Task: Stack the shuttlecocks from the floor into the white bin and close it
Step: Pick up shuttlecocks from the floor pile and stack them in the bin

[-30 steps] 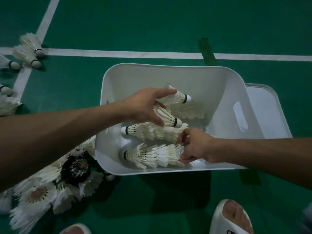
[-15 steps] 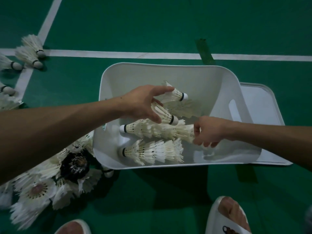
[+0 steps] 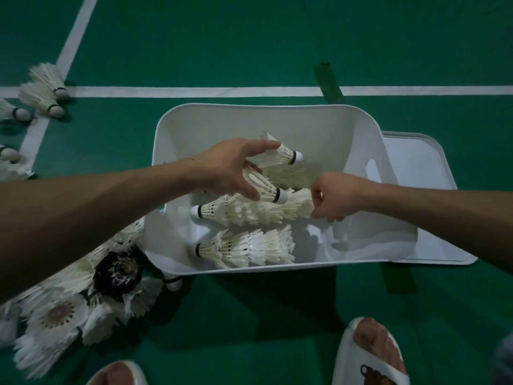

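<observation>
The white bin stands open on the green floor, and its lid lies under its right side. Inside lie two nested rows of shuttlecocks: the front row and the middle row. My right hand pinches the feather end of the middle row. My left hand holds two shuttlecocks over the bin, one at the fingertips and one under the thumb. More feathers lie at the back of the bin.
A heap of loose shuttlecocks, one of them dark, lies left of the bin. Several more sit by the white court lines at far left. My sandalled feet are at the bottom edge.
My right hand has left the front row and moved back to the end of the middle row, which it now pinches. My left hand has stayed over the bin with its two shuttlecocks.
</observation>
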`<state>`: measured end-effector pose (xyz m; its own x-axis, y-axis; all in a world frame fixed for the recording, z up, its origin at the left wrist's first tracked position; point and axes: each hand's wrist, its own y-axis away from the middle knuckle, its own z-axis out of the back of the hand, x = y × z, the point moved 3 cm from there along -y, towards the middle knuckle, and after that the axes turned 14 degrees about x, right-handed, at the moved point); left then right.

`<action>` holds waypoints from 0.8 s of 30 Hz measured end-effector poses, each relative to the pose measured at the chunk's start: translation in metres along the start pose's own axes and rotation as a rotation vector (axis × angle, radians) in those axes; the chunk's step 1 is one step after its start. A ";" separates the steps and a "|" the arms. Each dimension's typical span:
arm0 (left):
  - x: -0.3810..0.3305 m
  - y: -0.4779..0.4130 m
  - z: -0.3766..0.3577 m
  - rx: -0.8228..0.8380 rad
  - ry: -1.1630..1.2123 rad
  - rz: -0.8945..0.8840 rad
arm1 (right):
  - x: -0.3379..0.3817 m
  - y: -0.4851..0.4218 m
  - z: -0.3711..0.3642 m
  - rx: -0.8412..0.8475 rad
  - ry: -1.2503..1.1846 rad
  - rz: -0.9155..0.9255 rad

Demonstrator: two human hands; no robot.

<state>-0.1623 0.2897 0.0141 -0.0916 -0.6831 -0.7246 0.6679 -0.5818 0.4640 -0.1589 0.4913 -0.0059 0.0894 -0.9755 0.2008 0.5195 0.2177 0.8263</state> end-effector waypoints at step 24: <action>-0.027 0.008 -0.008 0.175 0.032 -0.049 | 0.014 0.041 0.022 -0.449 0.030 0.365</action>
<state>-0.1480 0.3071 0.0334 -0.0949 -0.6394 -0.7630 0.5241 -0.6837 0.5078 -0.1549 0.4877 0.0426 0.3514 -0.8414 0.4107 0.7595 0.5126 0.4004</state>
